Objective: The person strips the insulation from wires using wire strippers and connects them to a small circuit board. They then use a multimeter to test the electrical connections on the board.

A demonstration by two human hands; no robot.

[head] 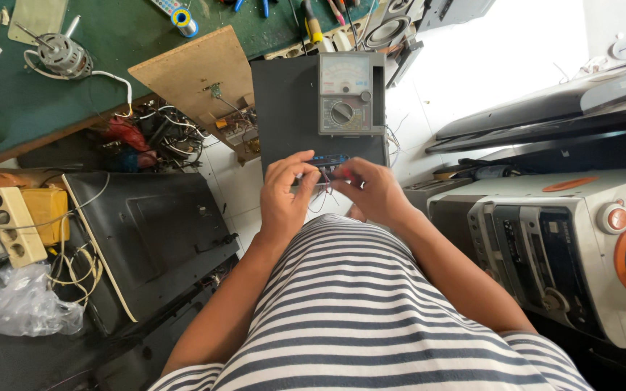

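Both my hands meet over a small blue circuit part [330, 158] with thin wires hanging from it. My left hand [285, 194] pinches its left end, fingers curled. My right hand [371, 190] grips the right end, where a red bit shows between the fingers. Just beyond them an analogue multimeter [347, 94] with a dial lies on a black box [288, 108]. My striped shirt fills the lower frame.
A brown board with wired parts [197, 76] leans at left of the black box. A green bench [117, 36] holds a small motor [63, 54] and tools. A black flat panel [153, 232], power strip [14, 226] and plastic bag [27, 304] lie left; stereo units [559, 246] stand right.
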